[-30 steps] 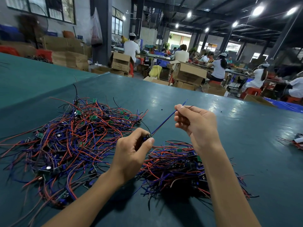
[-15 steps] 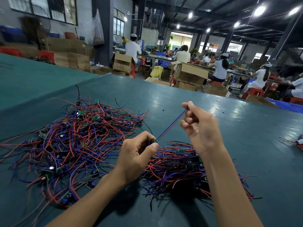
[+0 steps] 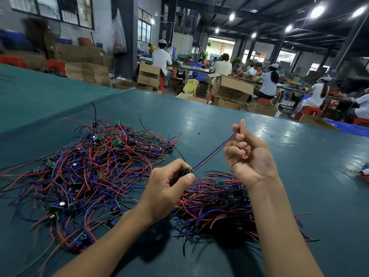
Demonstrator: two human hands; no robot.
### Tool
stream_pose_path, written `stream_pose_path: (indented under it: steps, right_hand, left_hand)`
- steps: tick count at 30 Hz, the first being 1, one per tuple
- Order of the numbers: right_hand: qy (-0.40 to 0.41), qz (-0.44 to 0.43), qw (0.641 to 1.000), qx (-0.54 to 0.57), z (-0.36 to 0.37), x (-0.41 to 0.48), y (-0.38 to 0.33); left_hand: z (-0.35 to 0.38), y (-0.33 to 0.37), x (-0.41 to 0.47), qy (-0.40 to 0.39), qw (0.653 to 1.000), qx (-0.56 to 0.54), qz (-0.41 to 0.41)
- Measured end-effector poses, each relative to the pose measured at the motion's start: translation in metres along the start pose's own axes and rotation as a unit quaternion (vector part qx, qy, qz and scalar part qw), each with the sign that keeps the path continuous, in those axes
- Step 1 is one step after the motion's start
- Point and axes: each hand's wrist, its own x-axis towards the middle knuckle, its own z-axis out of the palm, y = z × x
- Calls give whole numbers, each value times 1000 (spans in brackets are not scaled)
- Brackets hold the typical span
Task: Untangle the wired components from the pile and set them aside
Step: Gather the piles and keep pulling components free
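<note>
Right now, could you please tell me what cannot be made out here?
Head view, component in left hand: thumb and fingers cover most of it.
Head view, wire far end: hidden inside right hand.
Head view, bundle at right edge: cut off by frame.

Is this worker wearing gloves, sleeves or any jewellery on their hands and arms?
No. The left hand and right hand are bare: no gloves or rings show. Both forearms are uncovered down to the picture's edge, with no sleeve, watch or wristband.

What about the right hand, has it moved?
Yes. The right hand, pinching the blue-and-red wire, has slid rightward, away from the big tangled pile of red and blue wires.
</note>
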Motion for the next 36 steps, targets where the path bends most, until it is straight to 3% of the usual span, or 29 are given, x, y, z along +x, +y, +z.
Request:
stream_pose_path:
  steps: [3, 6, 9, 12, 15, 21, 29, 32, 36]
  right_hand:
    - [12, 7, 1000, 24, -2, 0, -1]
    - [0, -10, 1000, 23, -1, 1, 0]
    - [-21, -19, 998, -52, 4, 0, 1]
    - [-14, -19, 991, -132, 10, -2, 4]
    - [-3, -12, 969, -248, 16, -3, 14]
    - [-44, 22, 904, -425, 25, -5, 44]
    - [-22, 38, 853, -520, 28, -6, 53]
    - [-47, 56, 839, -539, 29, -8, 54]
    - [-95, 61, 860, -498, 30, -8, 58]
  left_hand:
    - [0, 3, 1, -7, 1000, -24, -14]
    - [4, 9, 5, -19, 976, -187, -108]
    - [1, 18, 13, -43, 886, -399, -232]
    - [-7, 19, 20, -19, 808, -534, -248]
    - [-14, 18, 25, 39, 764, -589, -261]
    - [-19, 12, 27, 96, 737, -617, -259]
    - [-20, 7, 31, 123, 770, -582, -232]
    - [-20, 3, 32, 126, 816, -516, -226]
    - [-16, 1, 31, 109, 867, -435, -218]
